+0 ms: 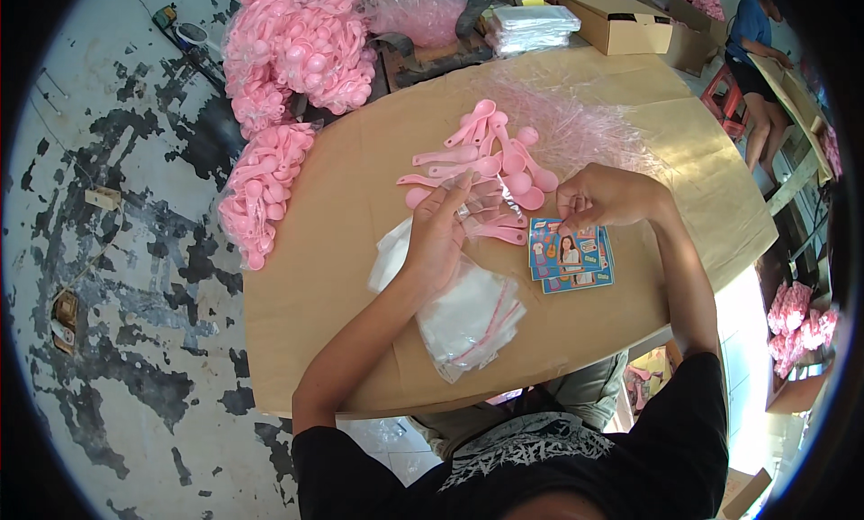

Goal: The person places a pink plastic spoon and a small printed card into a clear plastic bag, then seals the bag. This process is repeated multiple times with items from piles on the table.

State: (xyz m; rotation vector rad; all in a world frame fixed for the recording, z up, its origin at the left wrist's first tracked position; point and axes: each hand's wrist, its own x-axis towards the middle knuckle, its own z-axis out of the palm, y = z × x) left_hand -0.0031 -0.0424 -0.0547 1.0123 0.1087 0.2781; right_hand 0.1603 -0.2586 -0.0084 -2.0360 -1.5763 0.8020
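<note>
My left hand [438, 236] is closed on a clear plastic bag [484, 198], with the thumb and fingertips pinching it in front of the spoons. Beneath that wrist lie several flat clear bags [472, 322], partly covered by the hand and forearm. My right hand [612, 196] is curled, its fingertips pinched at the top edge of a blue printed card [551, 254]. That card overlaps other blue cards [596, 281] on the brown table covering. Just beyond both hands, pink plastic spoons [513, 160] lie in a loose heap.
Large bags of pink spoons [297, 52] stand at the back left, and another bag [265, 191] lies along the table's left edge. Thin clear plastic strips [585, 119] spread behind the heap. Stacked clear packets [533, 29] and a cardboard box [621, 25] sit behind; a person [756, 61] sits far right.
</note>
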